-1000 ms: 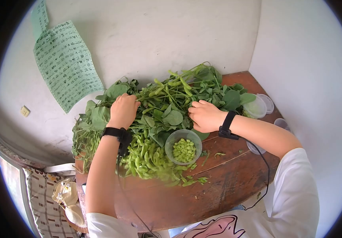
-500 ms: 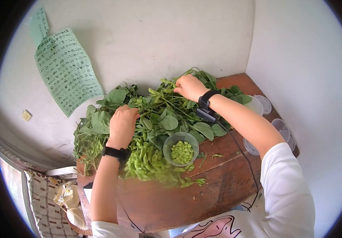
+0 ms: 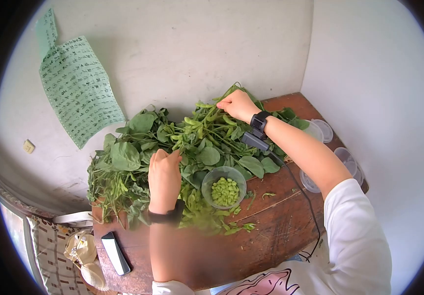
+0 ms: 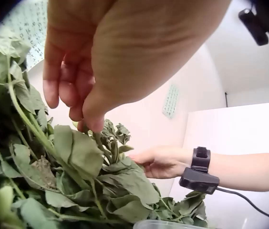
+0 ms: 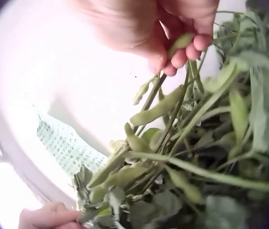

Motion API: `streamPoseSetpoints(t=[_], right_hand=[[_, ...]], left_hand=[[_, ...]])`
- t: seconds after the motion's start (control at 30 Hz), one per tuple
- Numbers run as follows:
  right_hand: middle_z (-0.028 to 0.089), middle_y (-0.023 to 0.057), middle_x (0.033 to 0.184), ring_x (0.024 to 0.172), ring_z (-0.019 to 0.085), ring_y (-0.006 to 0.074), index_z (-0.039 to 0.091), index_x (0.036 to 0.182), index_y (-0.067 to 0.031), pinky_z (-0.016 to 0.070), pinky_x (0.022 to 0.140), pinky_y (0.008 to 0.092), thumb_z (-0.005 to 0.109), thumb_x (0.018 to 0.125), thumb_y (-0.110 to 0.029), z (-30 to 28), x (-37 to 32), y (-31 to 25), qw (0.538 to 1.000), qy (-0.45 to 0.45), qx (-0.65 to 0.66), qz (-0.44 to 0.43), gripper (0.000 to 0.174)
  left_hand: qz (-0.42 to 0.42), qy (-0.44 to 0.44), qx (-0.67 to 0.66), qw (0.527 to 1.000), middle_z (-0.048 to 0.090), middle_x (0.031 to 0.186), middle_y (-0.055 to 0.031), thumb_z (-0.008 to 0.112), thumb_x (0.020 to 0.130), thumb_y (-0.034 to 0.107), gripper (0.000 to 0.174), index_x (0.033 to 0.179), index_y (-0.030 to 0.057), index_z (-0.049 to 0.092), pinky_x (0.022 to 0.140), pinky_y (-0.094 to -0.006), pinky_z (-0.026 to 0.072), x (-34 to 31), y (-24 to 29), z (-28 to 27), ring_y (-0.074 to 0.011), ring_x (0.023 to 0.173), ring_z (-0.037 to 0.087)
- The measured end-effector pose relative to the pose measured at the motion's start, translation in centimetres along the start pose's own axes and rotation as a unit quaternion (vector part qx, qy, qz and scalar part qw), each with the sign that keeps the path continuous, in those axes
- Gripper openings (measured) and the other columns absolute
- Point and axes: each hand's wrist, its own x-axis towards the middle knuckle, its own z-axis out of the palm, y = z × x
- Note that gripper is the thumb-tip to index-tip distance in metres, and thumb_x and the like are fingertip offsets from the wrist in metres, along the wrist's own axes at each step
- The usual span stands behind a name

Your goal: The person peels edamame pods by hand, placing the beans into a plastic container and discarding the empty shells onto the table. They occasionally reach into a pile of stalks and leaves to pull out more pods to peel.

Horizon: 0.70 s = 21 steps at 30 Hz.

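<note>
Leafy bean plants [image 3: 209, 155] with green pods lie heaped along the wall side of the table. At the back of the heap the right hand [image 3: 238, 105] pinches a stem with a green pod [image 5: 181, 44] between thumb and fingers, plain in the right wrist view. The left hand [image 3: 165, 177] is over the heap's front left part, its thumb and forefinger [image 4: 92, 121] brought together at the leaves; whether something is between them is hidden. A clear bowl [image 3: 224, 187] of shelled beans stands in front of the heap, beside loose pods [image 3: 197, 211].
Clear plastic containers [image 3: 348, 160] stand at the table's right edge. A phone [image 3: 116, 253] lies at the left front of the wooden table [image 3: 271, 231]. Green written paper [image 3: 77, 91] hangs on the wall. A cable runs from the right wrist camera [image 3: 255, 141].
The right hand has moved from the heap's right front to its back. My left hand has come nearer the body and a little right, and the phone has come into view.
</note>
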Motion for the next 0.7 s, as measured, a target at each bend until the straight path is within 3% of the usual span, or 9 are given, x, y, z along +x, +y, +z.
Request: streamPoseSetpoints(t=[0.07,0.13,0.27,0.33,0.43,0.5,0.57,0.6,0.7], right_hand=[[0.060,0.0242,0.067,0.058,0.058,0.0331,0.071,0.081,0.0010,0.0494,0.065,0.0383,0.073,0.082,-0.019,0.1,-0.2,0.4,0.999,0.026,0.043,0.020,0.020],[0.065,0.0227,0.073,0.064,0.064,0.0324,0.074,0.085,-0.0028,0.0513,0.067,0.0375,0.072,0.083,-0.018,-0.1,-0.5,-0.1,0.998,0.026,-0.044,0.028,0.015],[0.068,0.0211,0.078,0.070,0.066,0.0316,0.075,0.087,-0.0044,0.0525,0.070,0.0375,0.071,0.083,-0.017,-0.3,-0.6,-0.2,0.997,0.034,-0.047,0.043,0.014],[0.069,0.0198,0.079,0.071,0.066,0.0317,0.075,0.088,-0.0045,0.0524,0.071,0.0376,0.071,0.083,-0.018,-0.6,-0.1,0.5,0.988,0.068,-0.123,-0.056,0.014],[0.069,0.0189,0.080,0.072,0.067,0.0307,0.075,0.088,-0.0060,0.0521,0.072,0.0363,0.073,0.081,-0.021,-1.7,0.3,0.6,0.994,0.013,-0.111,0.011,0.017],[0.072,0.0146,0.082,0.073,0.067,0.0267,0.077,0.088,-0.0059,0.0519,0.072,0.0365,0.077,0.079,-0.023,-2.7,0.9,1.5,0.998,-0.008,-0.055,0.020,0.019],[0.072,0.0066,0.081,0.070,0.063,0.0188,0.076,0.087,-0.0028,0.0504,0.066,0.0350,0.080,0.079,-0.023,-4.2,1.4,1.4,0.985,-0.076,0.113,0.102,0.022],[0.066,-0.0002,0.082,0.071,0.053,0.0090,0.072,0.096,-0.0015,0.0434,0.064,0.0240,0.077,0.084,-0.028,-5.0,1.5,1.4,0.966,-0.099,0.154,0.183,0.029],[0.061,-0.0012,0.074,0.068,0.050,0.0071,0.070,0.091,-0.0017,0.0424,0.063,0.0214,0.079,0.082,-0.028,-5.0,0.6,1.8,0.920,-0.044,0.299,0.249,0.030]], left_hand=[[0.001,0.000,-0.006,1.000,0.053,0.078,-0.0170,0.064,0.083,0.003,0.018,0.100,0.0002,0.069,0.071,-0.0443,0.0437,0.0,0.7,0.2,-0.0362,0.078,0.054],[0.005,0.004,-0.008,1.000,0.054,0.078,-0.0177,0.064,0.082,0.003,0.017,0.098,0.0004,0.069,0.070,-0.0451,0.0440,0.1,1.1,0.7,-0.0372,0.078,0.055],[0.005,0.014,-0.005,1.000,0.054,0.078,-0.0177,0.064,0.082,0.002,0.016,0.096,0.0003,0.069,0.071,-0.0449,0.0448,0.3,2.0,0.9,-0.0374,0.078,0.056],[-0.018,0.016,0.013,1.000,0.054,0.078,-0.0180,0.064,0.081,0.003,0.015,0.095,0.0008,0.069,0.071,-0.0449,0.0456,0.3,2.5,0.6,-0.0379,0.079,0.057],[-0.015,0.016,0.014,1.000,0.056,0.079,-0.0187,0.065,0.081,0.004,0.016,0.096,0.0007,0.069,0.070,-0.0449,0.0462,0.2,2.5,0.9,-0.0381,0.078,0.058],[-0.032,0.007,0.009,0.999,0.057,0.079,-0.0188,0.065,0.081,0.004,0.017,0.097,0.0005,0.069,0.070,-0.0448,0.0463,0.1,2.4,0.4,-0.0381,0.077,0.058],[-0.049,0.004,0.003,0.999,0.058,0.079,-0.0190,0.066,0.081,0.005,0.017,0.097,0.0003,0.069,0.069,-0.0446,0.0464,0.1,1.9,0.3,-0.0381,0.077,0.059],[-0.048,0.008,-0.005,0.999,0.058,0.078,-0.0188,0.066,0.081,0.005,0.018,0.097,0.0001,0.070,0.069,-0.0443,0.0463,0.0,1.6,0.3,-0.0379,0.076,0.059],[-0.043,0.002,-0.001,0.999,0.058,0.077,-0.0182,0.067,0.081,0.006,0.018,0.097,0.0002,0.070,0.068,-0.0434,0.0460,0.0,0.9,0.2,-0.0377,0.075,0.059]])
